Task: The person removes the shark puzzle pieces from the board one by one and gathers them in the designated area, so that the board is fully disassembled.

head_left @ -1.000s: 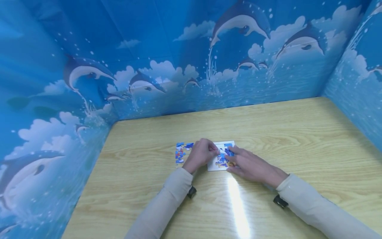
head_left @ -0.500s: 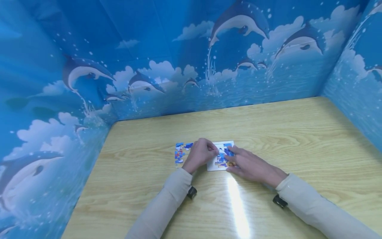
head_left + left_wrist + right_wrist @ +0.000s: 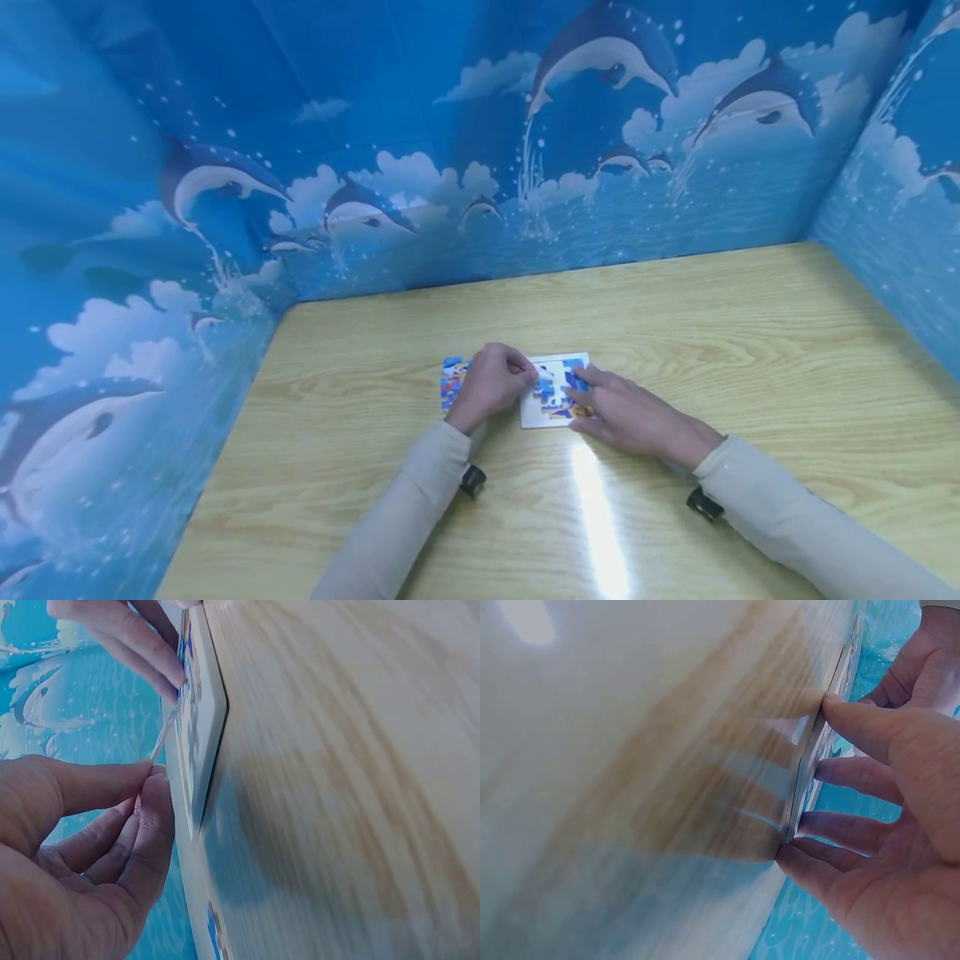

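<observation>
A white puzzle board [image 3: 530, 417] with a partly filled blue picture lies on the table. My left hand [image 3: 492, 386] is over its left side. Thumb and index finger of that hand pinch a thin puzzle piece [image 3: 163, 737], seen edge-on and tilted close over the board in the left wrist view. My right hand [image 3: 626, 410] holds the board's right side. In the right wrist view its thumb [image 3: 847, 712] and little finger are at the board's edge, with the other fingers reaching onto the top. Several pieces [image 3: 580, 410] in the board lie by its fingertips.
To the left of the board, loose puzzle pieces [image 3: 452, 385] lie grouped, partly hidden behind the left hand. The wood-grain table [image 3: 360, 467] meets a blue dolphin-print backdrop [image 3: 420, 208] at the back and sides.
My left hand has shifted a little left with the pinched piece, uncovering a white patch of the board. The right hand has stayed put.
</observation>
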A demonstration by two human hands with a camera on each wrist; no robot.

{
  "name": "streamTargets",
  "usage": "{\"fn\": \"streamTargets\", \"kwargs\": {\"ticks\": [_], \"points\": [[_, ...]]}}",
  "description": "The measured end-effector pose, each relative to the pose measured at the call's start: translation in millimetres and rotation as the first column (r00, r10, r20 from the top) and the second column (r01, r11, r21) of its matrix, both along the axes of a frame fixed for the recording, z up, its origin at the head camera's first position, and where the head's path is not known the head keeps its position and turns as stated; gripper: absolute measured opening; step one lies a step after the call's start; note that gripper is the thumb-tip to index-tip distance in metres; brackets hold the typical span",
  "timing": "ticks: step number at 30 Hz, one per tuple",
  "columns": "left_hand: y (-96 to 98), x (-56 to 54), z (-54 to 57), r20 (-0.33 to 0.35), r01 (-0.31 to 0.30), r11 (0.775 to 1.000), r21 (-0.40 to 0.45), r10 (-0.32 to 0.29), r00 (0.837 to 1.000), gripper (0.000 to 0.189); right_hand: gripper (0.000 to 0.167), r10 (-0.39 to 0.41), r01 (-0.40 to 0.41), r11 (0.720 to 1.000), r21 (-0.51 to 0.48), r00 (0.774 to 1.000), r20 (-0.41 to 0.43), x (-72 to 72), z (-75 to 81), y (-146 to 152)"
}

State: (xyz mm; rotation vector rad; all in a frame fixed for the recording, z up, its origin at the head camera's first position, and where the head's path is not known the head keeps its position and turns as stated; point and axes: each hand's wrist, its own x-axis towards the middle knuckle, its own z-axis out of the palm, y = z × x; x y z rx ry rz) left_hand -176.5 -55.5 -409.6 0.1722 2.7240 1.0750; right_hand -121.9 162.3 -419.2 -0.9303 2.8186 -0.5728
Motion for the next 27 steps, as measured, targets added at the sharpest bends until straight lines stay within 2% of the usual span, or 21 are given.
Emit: {"fn": "streamTargets", "kwargs": {"ticks": [15, 27], "points": [[-40.8, -1.6, -0.2, 0.014, -0.097, 0.995, -0.004, 0.097, 0.995, 0.008, 0.048, 0.015, -0.015, 1.000, -0.025, 1.000, -0.021, 0.8, 0.3, 0], [-63.7, 0.7, 1.0, 0.032, -0.133, 0.991, 0.001, 0.133, 0.991, 0.008, 0.045, 0.018, -0.018, 1.000, -0.026, 1.000, -0.013, -0.2, -1.3, 1]]}}
